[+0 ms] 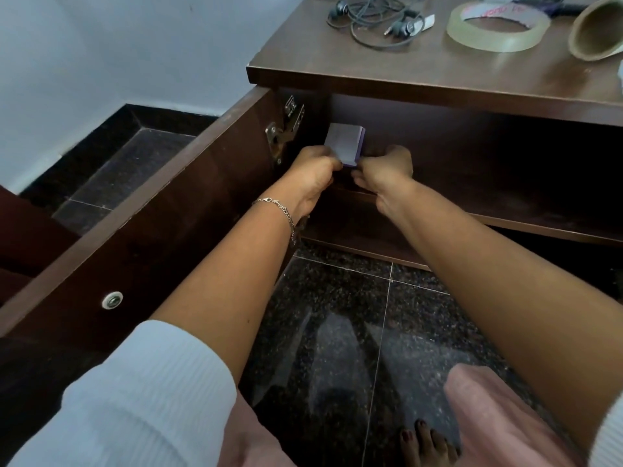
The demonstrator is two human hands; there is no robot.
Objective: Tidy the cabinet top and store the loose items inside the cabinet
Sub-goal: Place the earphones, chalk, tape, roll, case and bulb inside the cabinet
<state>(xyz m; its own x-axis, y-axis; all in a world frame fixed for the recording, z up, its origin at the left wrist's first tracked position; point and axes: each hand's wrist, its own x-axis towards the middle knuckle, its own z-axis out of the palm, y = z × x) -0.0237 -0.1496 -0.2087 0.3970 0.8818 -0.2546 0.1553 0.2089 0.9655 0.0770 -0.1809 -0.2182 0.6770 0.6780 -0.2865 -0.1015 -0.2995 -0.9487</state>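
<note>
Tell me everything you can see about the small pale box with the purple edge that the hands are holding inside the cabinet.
The small pale lavender box with a darker purple edge looks like thin cardboard, flat and roughly square. It is tilted, its broad face turned up toward the camera, just inside the open dark wooden cabinet near the left hinge. The left hand grips its lower left corner and the right hand its lower right. No printing is legible.

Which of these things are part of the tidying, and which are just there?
Part of the job: small purple box held by left hand and right hand; earphones; tape roll; cardboard tube; cabinet.

Just there: bracelet; floor tiles.
</note>
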